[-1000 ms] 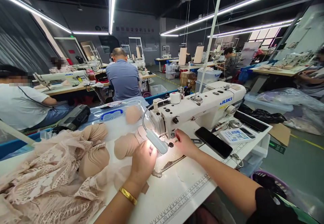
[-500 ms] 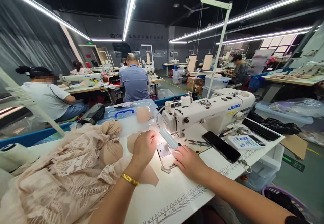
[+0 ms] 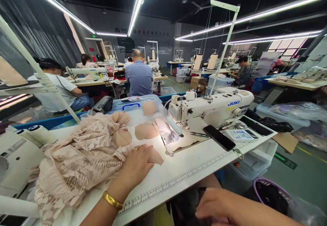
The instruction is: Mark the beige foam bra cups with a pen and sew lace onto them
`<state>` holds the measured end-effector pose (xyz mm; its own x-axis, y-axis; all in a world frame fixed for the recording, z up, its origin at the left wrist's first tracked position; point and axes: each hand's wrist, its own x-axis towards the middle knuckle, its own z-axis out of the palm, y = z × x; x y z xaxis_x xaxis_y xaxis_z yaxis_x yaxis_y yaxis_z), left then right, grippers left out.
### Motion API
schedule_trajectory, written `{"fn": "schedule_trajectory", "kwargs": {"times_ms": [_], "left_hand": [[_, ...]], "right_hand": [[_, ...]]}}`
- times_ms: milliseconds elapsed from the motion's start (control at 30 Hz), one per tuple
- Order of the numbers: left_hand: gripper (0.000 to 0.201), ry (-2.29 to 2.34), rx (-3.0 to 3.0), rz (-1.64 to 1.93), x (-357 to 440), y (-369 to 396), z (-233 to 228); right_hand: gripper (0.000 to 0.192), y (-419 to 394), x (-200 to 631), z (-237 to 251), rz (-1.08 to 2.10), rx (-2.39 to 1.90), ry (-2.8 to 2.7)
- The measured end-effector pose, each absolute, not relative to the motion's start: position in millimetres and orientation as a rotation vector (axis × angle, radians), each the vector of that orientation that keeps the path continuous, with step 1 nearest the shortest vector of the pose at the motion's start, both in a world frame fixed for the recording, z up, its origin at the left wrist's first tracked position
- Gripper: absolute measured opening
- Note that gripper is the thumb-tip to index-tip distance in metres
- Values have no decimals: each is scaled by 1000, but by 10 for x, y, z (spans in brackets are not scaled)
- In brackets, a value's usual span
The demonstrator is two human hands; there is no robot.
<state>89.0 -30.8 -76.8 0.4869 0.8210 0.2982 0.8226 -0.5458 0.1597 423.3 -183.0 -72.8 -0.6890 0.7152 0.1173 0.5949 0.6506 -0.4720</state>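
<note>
My left hand (image 3: 139, 163), with a gold bracelet at the wrist, lies with its fingers stretched over a flat beige fabric piece (image 3: 156, 156). Lower down, my right hand (image 3: 213, 204) hangs in front of the table edge above my lap; its fingers are bent and partly blurred, and I cannot see anything in them. Ahead of the left hand, a stack of beige cup pieces (image 3: 145, 131) lies beside the lit needle plate of the white sewing machine (image 3: 217, 103). A heap of beige lace (image 3: 79, 158) touches the left forearm's side of the table.
Small scissors (image 3: 199, 134) and a black phone (image 3: 219, 137) lie right of the needle area. A ruler tape (image 3: 178, 181) runs along the front edge. Behind stands a clear bin with a blue handle (image 3: 131, 107). A purple basket (image 3: 270, 195) stands low at right. Co-workers sit further back.
My left hand has come down from beside the needle onto the flat fabric piece. My right hand has left the machine bed and dropped toward my lap. The view has shifted slightly.
</note>
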Motion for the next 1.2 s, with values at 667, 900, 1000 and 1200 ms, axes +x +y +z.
{"fn": "schedule_trajectory", "kwargs": {"times_ms": [667,900,1000,1200], "left_hand": [[39,-1023,-2989,-926,1530,-360,-661],[28,-1410,-2808,-698,1195,-36,-685],[22,-1526,-2826,-731,1193,-37,-686],[22,-1440,-2752,-993,1397,28,-615]], "right_hand": [[25,-463,4010,-1075,212,-868,-2389],[24,-303,4126,-1080,317,-844,-2382],[25,-313,4119,-1077,329,-839,-2374],[26,-327,4116,-1072,337,-849,-2374]]}}
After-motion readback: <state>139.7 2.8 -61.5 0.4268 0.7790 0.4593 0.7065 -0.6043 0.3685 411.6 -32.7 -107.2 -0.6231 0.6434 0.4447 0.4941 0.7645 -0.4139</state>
